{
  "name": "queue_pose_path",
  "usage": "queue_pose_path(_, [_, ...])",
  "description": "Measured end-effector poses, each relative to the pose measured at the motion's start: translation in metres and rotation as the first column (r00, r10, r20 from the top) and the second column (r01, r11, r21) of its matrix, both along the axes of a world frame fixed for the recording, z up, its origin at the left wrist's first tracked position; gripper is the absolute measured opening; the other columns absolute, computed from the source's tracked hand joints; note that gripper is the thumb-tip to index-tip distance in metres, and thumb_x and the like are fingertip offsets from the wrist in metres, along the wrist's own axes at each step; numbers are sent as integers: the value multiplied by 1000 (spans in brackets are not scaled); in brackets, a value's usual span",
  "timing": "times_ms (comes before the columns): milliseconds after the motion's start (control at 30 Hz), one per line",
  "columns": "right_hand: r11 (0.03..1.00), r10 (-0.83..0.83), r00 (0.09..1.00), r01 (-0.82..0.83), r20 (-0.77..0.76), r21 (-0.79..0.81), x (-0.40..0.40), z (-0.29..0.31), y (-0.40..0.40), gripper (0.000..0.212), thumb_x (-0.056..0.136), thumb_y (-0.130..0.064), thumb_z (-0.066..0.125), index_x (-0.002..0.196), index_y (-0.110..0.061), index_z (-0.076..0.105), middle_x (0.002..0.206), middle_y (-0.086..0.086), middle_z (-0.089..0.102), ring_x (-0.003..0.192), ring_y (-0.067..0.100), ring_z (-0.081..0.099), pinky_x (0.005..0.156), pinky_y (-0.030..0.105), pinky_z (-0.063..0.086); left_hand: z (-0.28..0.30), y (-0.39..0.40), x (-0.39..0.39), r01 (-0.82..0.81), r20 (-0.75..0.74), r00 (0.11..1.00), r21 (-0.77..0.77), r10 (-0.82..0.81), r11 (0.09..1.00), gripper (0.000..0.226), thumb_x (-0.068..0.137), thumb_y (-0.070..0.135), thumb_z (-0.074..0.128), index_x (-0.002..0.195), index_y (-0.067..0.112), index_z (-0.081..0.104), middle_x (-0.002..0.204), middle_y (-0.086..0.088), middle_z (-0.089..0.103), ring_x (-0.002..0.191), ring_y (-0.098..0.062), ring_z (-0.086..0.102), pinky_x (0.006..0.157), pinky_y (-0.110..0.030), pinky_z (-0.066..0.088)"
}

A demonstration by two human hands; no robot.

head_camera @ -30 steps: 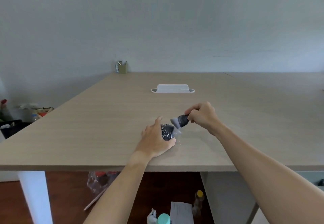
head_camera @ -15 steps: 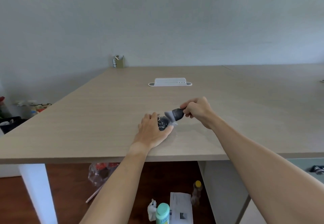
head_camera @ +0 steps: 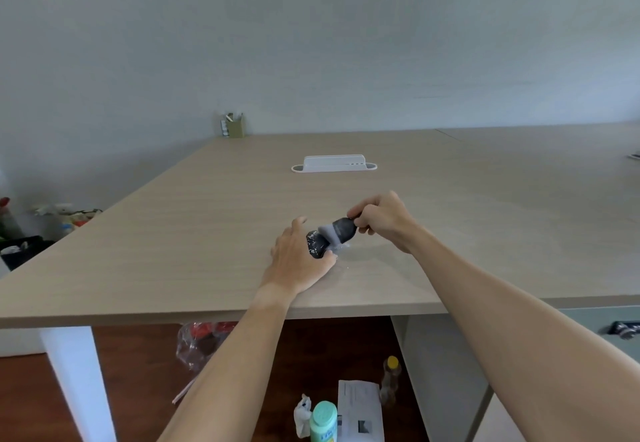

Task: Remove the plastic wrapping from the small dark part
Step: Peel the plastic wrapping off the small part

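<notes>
A small dark part [head_camera: 343,229] is held just above the wooden table [head_camera: 194,234], near its front edge. My right hand [head_camera: 379,218] is closed on the part's right end. Clear plastic wrapping [head_camera: 329,234] clings around the part's left end and runs down to a dark, white-speckled bunch [head_camera: 316,245]. My left hand [head_camera: 298,258] presses on that bunch, with the thumb under it and the fingers spread on the table. What the speckled bunch holds is not clear.
A white cable tray [head_camera: 334,164] sits in the table's middle, and a small pen holder [head_camera: 234,126] stands at the far left corner. Bottles [head_camera: 323,421] and papers [head_camera: 360,410] lie on the floor under the table. Clutter sits at the far left [head_camera: 65,215].
The view has tilted slightly. My right hand has drawn the dark part a little up and to the right, stretching the plastic away from my left hand.
</notes>
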State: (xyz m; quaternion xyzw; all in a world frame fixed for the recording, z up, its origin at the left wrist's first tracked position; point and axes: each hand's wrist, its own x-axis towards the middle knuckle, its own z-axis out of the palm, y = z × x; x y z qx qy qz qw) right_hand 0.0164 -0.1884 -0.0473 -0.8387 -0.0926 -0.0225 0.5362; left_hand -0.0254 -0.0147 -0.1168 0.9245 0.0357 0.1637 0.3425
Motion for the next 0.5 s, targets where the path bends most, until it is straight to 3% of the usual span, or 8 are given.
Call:
queue_pose_path(100, [990,-52,998,58,45,-129,4,-5,-3,21,72,4,51,76,7,72,68,15,64,65,22,54,61,35,51,0,0,0,0,11,1000,-1,0,1000,84,76,45,69,145,24,26,135,-3,48,129,-30,41,105,-40,32])
queue_pose_path(200, [982,-157,983,165,95,-88,7,-3,-4,30,66,-3,49,81,15,67,74,31,63,67,24,49,60,37,47,-1,1,-1,16,1,1000,-23,-16,1000,82,75,45,65,144,26,25,129,-2,49,127,-28,40,102,-39,33])
queue_pose_path(267, [984,-176,981,179,78,-25,7,2,-3,27,69,-3,53,81,14,70,72,25,64,63,22,49,59,35,49,-1,2,-1,20,-1,1000,-34,-20,999,80,75,44,63,143,27,25,128,-3,49,127,-28,40,102,-40,33])
queue_pose_path(367, [997,-68,998,68,3,23,1,4,0,23,72,6,54,79,3,75,69,8,66,59,20,55,53,24,45,-1,3,0,27,-3,1000,-46,-27,999,78,76,40,61,143,27,24,128,-4,49,126,-29,40,100,-38,32])
queue_pose_path(500, [992,-54,998,57,32,-113,2,-4,-1,23,73,5,53,76,1,75,71,13,67,65,22,57,61,31,52,-1,3,-1,38,12,999,-49,-38,998,74,78,33,59,143,27,25,123,-4,50,123,-28,43,100,-37,31])
